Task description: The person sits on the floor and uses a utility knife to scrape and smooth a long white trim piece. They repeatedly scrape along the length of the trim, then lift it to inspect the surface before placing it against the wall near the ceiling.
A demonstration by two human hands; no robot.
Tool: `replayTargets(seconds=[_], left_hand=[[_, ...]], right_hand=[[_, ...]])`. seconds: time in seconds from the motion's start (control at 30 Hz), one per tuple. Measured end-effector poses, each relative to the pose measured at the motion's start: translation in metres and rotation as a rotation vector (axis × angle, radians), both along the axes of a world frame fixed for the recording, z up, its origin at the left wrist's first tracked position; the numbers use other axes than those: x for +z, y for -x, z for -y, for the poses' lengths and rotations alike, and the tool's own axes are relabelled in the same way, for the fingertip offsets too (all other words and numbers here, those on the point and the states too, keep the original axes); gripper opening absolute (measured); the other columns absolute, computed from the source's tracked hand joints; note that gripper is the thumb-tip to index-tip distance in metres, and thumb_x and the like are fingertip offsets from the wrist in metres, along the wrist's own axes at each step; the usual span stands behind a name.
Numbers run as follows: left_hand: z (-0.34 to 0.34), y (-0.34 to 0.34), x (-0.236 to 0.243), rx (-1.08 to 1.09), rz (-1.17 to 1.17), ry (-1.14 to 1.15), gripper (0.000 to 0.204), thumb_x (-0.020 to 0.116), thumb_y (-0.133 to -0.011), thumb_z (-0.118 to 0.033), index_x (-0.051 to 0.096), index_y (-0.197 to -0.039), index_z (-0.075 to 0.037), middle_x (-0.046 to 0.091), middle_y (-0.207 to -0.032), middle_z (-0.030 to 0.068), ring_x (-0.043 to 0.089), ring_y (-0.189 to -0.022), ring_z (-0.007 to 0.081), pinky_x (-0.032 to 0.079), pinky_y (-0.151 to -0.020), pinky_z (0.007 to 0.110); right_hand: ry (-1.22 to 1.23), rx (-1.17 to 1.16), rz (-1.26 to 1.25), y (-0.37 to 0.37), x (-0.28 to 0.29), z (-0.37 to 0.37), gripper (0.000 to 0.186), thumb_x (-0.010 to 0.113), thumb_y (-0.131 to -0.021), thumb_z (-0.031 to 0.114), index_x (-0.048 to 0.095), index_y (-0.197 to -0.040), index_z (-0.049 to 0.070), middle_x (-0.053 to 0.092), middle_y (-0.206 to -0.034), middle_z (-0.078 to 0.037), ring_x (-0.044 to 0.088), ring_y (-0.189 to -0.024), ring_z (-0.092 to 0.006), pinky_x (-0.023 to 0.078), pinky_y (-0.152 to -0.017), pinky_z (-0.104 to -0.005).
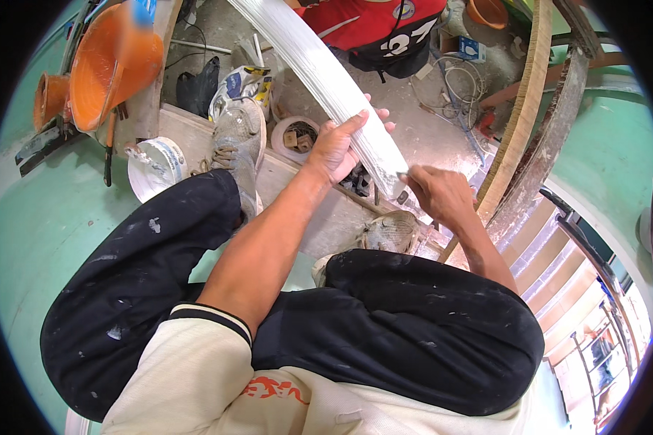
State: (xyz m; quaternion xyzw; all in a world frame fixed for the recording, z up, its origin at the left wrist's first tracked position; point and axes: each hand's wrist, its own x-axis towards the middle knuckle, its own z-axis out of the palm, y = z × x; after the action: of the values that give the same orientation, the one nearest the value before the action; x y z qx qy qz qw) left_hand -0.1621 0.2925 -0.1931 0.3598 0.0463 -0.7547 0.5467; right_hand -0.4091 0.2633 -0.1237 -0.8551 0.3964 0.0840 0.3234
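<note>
My left hand (339, 147) is closed around a long white ribbed moulding strip (308, 65), which slants from the top of the view down to the right. Its thumb lies across the upper face, and fingertips show past the far edge. At the strip's lower, ragged end, my right hand (442, 194) is closed, with thumb and forefinger pinched against the corner. Something small and dark shows at those fingertips; what it is I cannot make out. Below the strip are my dusty shoes (238, 134) and paint-spotted black trousers (421, 312).
Orange buckets or cones (141, 58) stand at the left, above a white tub (156, 167). A round white container (295, 138) holds small wooden pieces. Beyond lie a red and black garment (384, 25) and a coiled cable (463, 83). Wooden beams (522, 116) and stairs (540, 254) are right.
</note>
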Motion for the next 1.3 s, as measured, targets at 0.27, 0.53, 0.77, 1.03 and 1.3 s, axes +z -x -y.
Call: replayTargets(seconds=[0.27,0.53,0.77,1.03,1.3], left_hand=[[0.003,0.001,0.003,-0.001,-0.015,0.005,0.061,0.068,-0.105,-0.014,0.038,-0.158,-0.011,0.065,-0.14,0.0228,0.065,-0.131,0.0418,0.054,-0.112,0.06],[0.01,0.0,0.006,-0.044,-0.066,-0.023,0.062,0.067,-0.105,-0.014,0.038,-0.159,-0.011,0.061,-0.146,0.0243,0.059,-0.139,0.0431,0.047,-0.118,0.061],[0.024,0.007,0.016,-0.086,-0.069,-0.028,0.059,0.063,-0.108,-0.019,0.037,-0.16,-0.011,0.055,-0.152,0.0253,0.052,-0.146,0.0418,0.042,-0.122,0.061],[0.031,0.009,0.015,-0.249,0.033,-0.06,0.055,0.063,-0.109,-0.034,0.045,-0.157,-0.016,0.059,-0.146,0.0197,0.06,-0.135,0.0365,0.047,-0.116,0.057],[0.041,-0.004,0.005,-0.504,0.094,-0.082,0.061,0.07,-0.104,-0.033,0.05,-0.156,-0.008,0.061,-0.143,0.0141,0.059,-0.134,0.0319,0.046,-0.117,0.056]], right_hand=[[0.021,0.001,-0.019,-0.007,0.003,0.001,0.027,0.061,-0.107,0.036,0.063,-0.097,0.011,0.071,-0.082,-0.011,0.07,-0.069,-0.0379,0.052,-0.059,-0.0518],[-0.289,-0.592,0.155,0.035,0.026,-0.04,0.028,0.058,-0.111,0.031,0.066,-0.116,0.004,0.07,-0.094,-0.018,0.07,-0.092,-0.0355,0.053,-0.083,-0.0458],[-0.233,-0.672,0.388,0.004,0.031,-0.088,0.031,0.067,-0.107,0.023,0.068,-0.128,0.0,0.066,-0.099,-0.018,0.065,-0.094,-0.0316,0.051,-0.086,-0.0416],[-0.295,-0.844,0.425,-0.035,0.02,-0.098,0.036,0.067,-0.106,0.034,0.063,-0.11,-0.001,0.066,-0.095,-0.022,0.065,-0.09,-0.0416,0.049,-0.08,-0.0485],[-0.285,-1.087,0.5,-0.036,0.013,-0.112,0.039,0.066,-0.107,0.037,0.062,-0.107,-0.001,0.066,-0.089,-0.023,0.065,-0.084,-0.0409,0.049,-0.076,-0.0474]])
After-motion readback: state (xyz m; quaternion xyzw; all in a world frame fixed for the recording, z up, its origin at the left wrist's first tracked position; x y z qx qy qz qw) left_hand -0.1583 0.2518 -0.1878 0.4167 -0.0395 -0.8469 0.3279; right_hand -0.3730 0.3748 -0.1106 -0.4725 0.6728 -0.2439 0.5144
